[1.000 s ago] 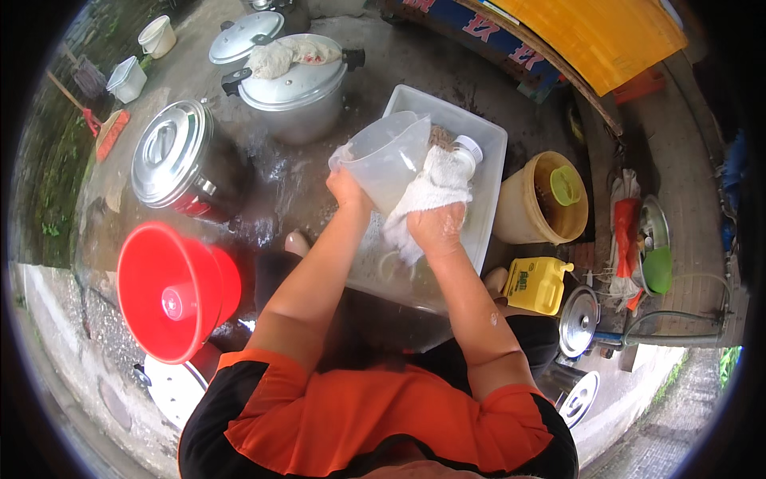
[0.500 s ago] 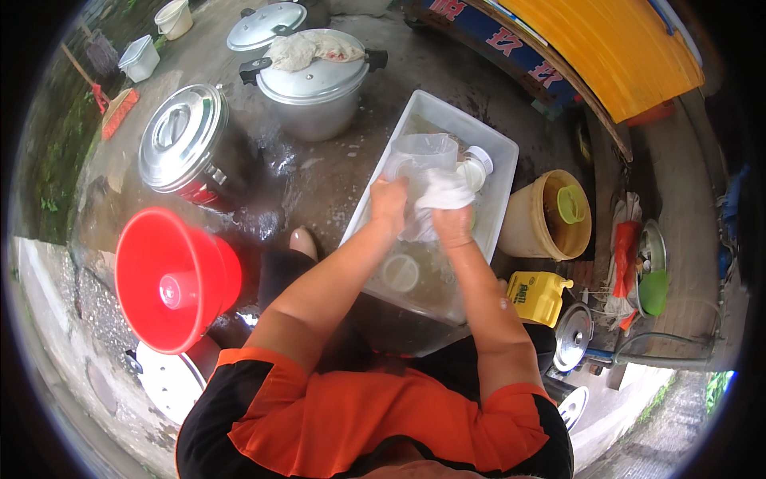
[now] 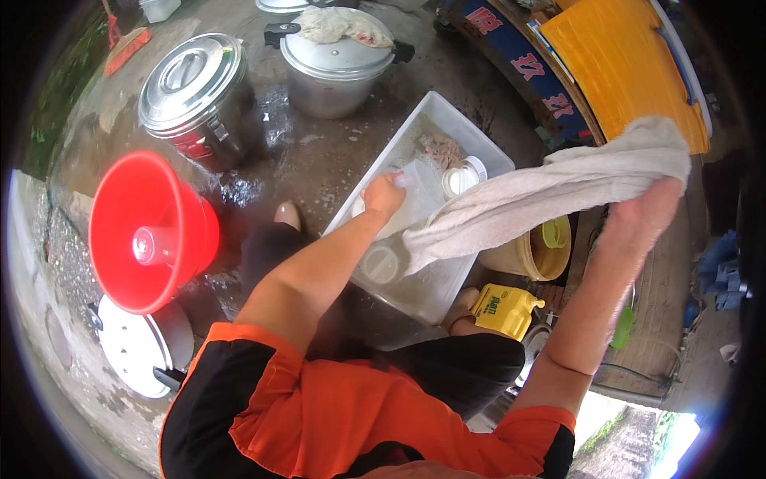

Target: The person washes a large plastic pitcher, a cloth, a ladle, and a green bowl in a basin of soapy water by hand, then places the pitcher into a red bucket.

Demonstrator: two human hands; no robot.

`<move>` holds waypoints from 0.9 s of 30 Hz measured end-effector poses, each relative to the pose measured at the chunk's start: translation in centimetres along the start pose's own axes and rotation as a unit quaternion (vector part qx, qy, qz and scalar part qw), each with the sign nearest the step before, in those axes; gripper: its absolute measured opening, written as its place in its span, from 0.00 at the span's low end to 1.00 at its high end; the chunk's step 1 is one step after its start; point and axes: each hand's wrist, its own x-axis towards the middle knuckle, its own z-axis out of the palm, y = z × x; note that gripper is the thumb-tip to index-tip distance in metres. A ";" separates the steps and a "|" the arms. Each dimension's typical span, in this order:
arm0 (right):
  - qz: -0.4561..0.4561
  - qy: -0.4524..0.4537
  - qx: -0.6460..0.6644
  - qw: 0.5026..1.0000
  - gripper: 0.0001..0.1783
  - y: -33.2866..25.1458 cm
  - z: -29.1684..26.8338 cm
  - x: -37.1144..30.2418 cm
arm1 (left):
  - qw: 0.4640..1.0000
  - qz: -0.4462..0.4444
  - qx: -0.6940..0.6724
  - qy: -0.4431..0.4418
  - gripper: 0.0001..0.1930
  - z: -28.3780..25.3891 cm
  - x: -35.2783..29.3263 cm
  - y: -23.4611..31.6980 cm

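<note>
A red plastic basin [image 3: 148, 231] is lying tipped on its side on the wet concrete ground [image 3: 319, 152] at the person's left, with a round metal lid [image 3: 140, 347] lying flat just below it. Farther up, a tall steel pot with its lid on [image 3: 199, 96] is standing beside a pressure cooker [image 3: 335, 68], and a crumpled rag [image 3: 343, 25] is resting on the cooker's lid. To the right, a yellowish bucket [image 3: 535, 255] is sitting just beside the tub, partly hidden behind the stretched cloth, and a yellow jug [image 3: 507, 307] is standing near the person's knee. A white rectangular tub [image 3: 435, 287] is lying between the person's feet, holding shallow water, a small round lid or cup [image 3: 381, 263] near its close end, a white round container [image 3: 463, 180] and some pale scraps toward its far end. The left hand [image 3: 383, 195] is reaching down into the tub and is closing on a clear plastic container [image 3: 419, 195] that is resting tilted inside it. The right hand [image 3: 642, 219] is raised well out to the right of the tub and is gripping one end of a pale towel [image 3: 542, 199]; the towel is stretching from that hand back down to the tub, its lower end hanging just beside the clear container and the left forearm.
</note>
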 end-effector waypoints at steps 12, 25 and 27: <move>0.174 -0.056 0.002 0.983 0.23 10.1 -7.0 -7.3 | 0.939 0.253 -0.235 0.000 0.08 -1.9 -0.8 3.7; 0.576 0.030 0.508 0.640 0.24 36.0 -6.7 -20.9 | 0.906 0.404 -0.091 0.091 0.21 -0.6 -4.2 6.1; 0.563 0.040 0.485 0.668 0.24 35.3 -5.3 -20.8 | 0.891 0.436 -0.089 0.096 0.20 -1.0 -4.3 6.8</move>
